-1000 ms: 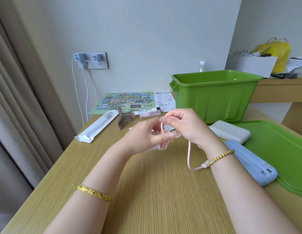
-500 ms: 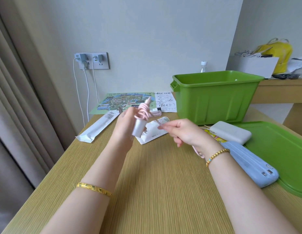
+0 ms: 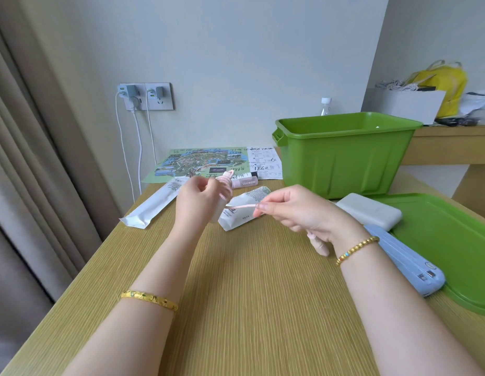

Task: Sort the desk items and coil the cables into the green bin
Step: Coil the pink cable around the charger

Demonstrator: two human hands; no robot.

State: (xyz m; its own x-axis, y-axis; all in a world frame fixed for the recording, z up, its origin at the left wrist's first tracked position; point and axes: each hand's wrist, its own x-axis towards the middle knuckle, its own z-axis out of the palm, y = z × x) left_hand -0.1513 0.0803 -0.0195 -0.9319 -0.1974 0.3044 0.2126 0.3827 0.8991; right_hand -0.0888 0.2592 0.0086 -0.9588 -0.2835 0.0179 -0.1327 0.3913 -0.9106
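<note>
Fingers (image 3: 259, 208) of the right hand now pinch the pink cable (image 3: 242, 207) taut from the left hand's (image 3: 195, 199) gripped coil.

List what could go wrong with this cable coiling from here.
1. The left hand holds pink cable loops at its fingertips; if the right hand pulls its strand too taut, the loops may slip off.
2. The plug end dangles below the right wrist and could snag on the blue power bank.
3. The green bin sits behind clutter; the coil may loosen in transit.
</note>
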